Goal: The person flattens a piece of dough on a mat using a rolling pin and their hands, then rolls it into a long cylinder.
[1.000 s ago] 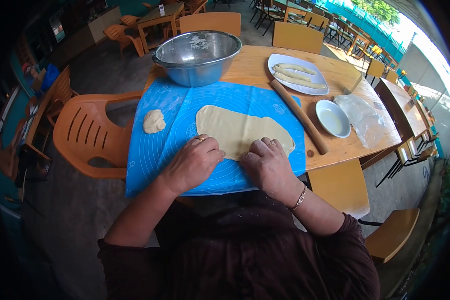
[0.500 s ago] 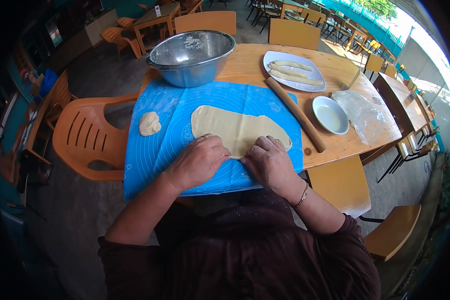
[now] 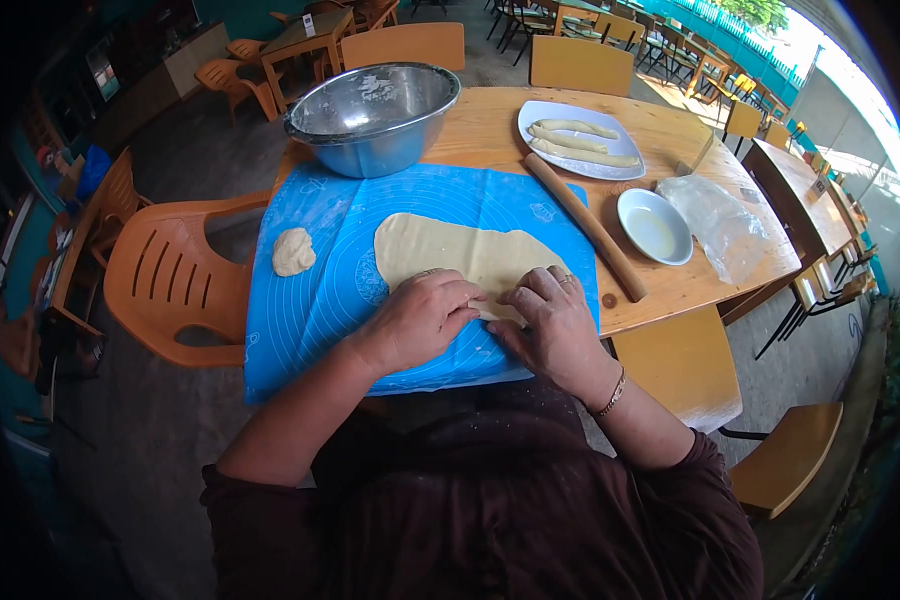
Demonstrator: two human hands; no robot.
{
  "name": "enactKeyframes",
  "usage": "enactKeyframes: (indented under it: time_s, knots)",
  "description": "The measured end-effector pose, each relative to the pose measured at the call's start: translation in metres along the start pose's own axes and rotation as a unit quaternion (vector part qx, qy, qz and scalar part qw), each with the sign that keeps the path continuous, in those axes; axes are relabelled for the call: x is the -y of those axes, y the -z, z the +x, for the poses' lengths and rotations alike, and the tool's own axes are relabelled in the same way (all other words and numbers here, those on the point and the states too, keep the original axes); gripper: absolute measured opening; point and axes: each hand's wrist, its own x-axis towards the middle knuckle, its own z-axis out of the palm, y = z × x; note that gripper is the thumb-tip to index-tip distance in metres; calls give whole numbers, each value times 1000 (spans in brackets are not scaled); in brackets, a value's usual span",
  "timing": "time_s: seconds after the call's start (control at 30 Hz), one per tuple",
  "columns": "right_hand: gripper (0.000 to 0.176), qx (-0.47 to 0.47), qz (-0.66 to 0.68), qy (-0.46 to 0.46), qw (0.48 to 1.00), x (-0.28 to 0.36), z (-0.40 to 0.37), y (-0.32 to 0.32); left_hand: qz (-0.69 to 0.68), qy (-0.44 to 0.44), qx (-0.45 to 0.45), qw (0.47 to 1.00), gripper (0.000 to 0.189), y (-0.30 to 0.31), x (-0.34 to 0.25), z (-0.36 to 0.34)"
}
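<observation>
A flat, oblong sheet of dough (image 3: pixel 450 245) lies on a blue baking mat (image 3: pixel 315 330). My left hand (image 3: pixel 422 318) has its fingers bent over the sheet's near edge, thumb against fingertips. Beside it, my right hand (image 3: pixel 555 325) pinches the same edge between thumb and fingers. The dough under both hands is partly hidden. To the left, a small lump of dough (image 3: pixel 293 252) rests on the mat. A wooden rolling pin (image 3: pixel 585 228) lies slanted along the mat's right side.
A large metal bowl (image 3: pixel 375 150) stands at the mat's far left corner. Rolled dough strips (image 3: pixel 580 146) lie on a white plate (image 3: pixel 630 167) at the back. A small white bowl (image 3: pixel 655 228) and a clear plastic bag (image 3: pixel 715 222) are at right. An orange chair (image 3: pixel 175 275) stands left.
My fingers have shifted slightly up and away from my body along the dough's near edge, and my right thumb has spread lower. The whole view has moved a little.
</observation>
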Motion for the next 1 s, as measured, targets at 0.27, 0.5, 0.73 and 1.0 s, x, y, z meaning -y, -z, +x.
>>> enactKeyframes:
  time_s: [0.27, 0.5, 0.73, 1.0]
  knots:
    - [18, -17, -69, 13, 997, -9, -7, 2, 145, -116, -25, 982, 15, -8, -18, 2]
    - [22, -44, -78, 51, 995, -3, -19, 1, 180, -103, -35, 978, 13, -14, -9, 4]
    - [20, -55, -80, 33, 995, -4, -20, 3, 182, -119, -24, 976, 16, -18, -7, 7]
    - [17, -49, -88, 3, 995, -11, -22, 1, 131, -110, -32, 985, 10, -20, -15, 12]
